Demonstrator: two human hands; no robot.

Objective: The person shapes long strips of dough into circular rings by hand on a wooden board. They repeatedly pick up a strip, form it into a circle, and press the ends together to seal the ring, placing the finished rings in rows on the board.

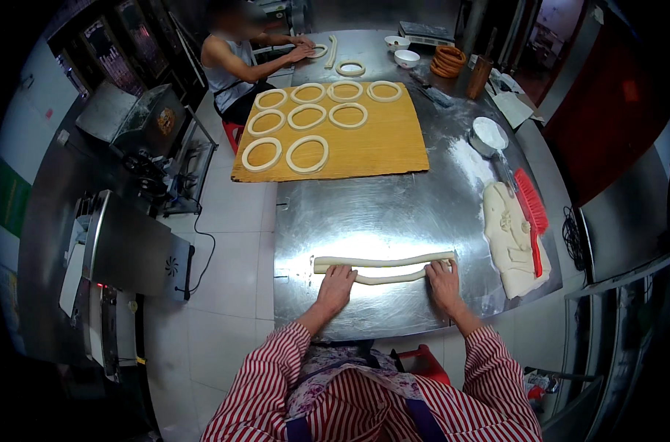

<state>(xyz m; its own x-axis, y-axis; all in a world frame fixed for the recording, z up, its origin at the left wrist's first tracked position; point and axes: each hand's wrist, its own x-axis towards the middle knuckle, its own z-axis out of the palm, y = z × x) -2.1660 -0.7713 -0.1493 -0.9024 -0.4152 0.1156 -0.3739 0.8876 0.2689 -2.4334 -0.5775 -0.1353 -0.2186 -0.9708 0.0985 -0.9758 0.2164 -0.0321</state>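
Observation:
Two long pale dough strips lie side by side across the steel table in front of me. The far dough strip [383, 262] is nearly straight and untouched. The near dough strip [391, 279] sags toward me in the middle. My left hand [336, 286] is closed on its left part, fingers curled down over the dough. Near its right end, my right hand [443, 284] grips the same strip with bent fingers. The fingertips of both hands are partly hidden. Beyond them, several dough rings [307, 154] lie in rows on a yellow board [379, 147].
At right, a red brush [530, 202] rests on a dough slab [506, 239], near a flour bowl [488, 136]. Across the table a person [235, 62] handles another ring. Bowls [406, 59] and stacked brown rings [447, 62] stand at the back. Machines [128, 247] stand left.

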